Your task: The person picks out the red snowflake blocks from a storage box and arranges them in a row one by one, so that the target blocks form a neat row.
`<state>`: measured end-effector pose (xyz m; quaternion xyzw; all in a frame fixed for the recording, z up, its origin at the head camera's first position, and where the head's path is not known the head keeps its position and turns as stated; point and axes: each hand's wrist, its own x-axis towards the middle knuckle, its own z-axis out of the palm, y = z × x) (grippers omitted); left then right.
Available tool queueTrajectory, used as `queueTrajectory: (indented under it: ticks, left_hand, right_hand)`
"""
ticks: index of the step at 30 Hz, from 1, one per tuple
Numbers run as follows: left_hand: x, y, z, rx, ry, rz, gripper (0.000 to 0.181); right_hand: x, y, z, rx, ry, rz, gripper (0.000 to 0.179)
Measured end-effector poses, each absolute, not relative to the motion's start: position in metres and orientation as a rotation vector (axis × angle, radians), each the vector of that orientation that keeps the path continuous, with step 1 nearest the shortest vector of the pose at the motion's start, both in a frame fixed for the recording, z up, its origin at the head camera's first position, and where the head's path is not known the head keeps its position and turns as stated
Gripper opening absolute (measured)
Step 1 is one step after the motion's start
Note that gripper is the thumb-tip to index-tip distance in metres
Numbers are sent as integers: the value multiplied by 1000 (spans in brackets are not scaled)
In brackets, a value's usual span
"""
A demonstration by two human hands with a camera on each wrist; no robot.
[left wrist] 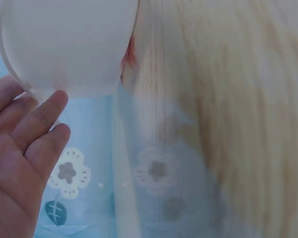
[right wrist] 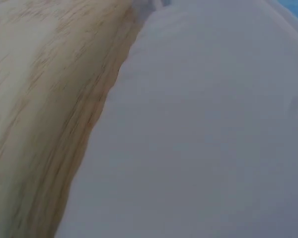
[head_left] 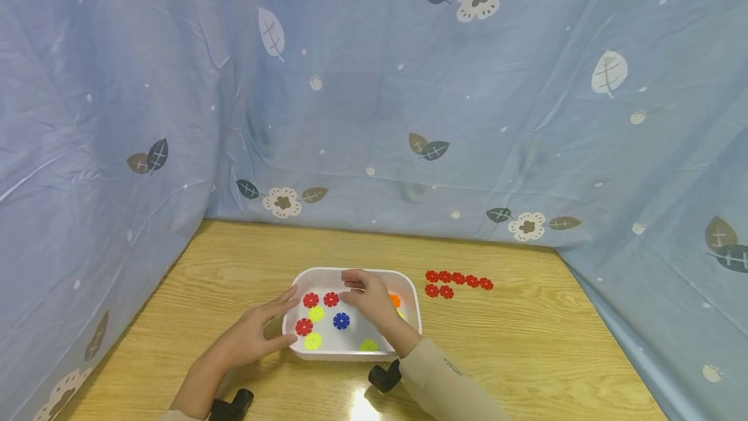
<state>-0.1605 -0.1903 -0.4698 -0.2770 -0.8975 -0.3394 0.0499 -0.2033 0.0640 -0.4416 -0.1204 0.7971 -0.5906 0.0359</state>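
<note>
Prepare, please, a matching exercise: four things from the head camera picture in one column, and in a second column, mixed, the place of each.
Things
1. Left hand
2. Right hand
3. Blue notched disc
4. Seven red notched discs

Places
A. On the wood-grain table, in two rows to the right of the white tray
B. Over the inside of the tray
C. At the left end of the tray
D. Lying on the floor of the tray

Pairs: 1-C, 2-B, 3-D, 4-A
</note>
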Motion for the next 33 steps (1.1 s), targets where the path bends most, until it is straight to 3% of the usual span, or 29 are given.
queueTrajectory:
  ticks: [13,33]
  left_hand:
    - [-161,-191,-470,-854,-2740,-1041,61]
    - [-162,-191,-470,-869,-2729,-1011,61]
  right_hand:
    - [-216,42,-465,-179,2554,-1591,39]
    - [-214,30,-477,-224,2823,-1226,36]
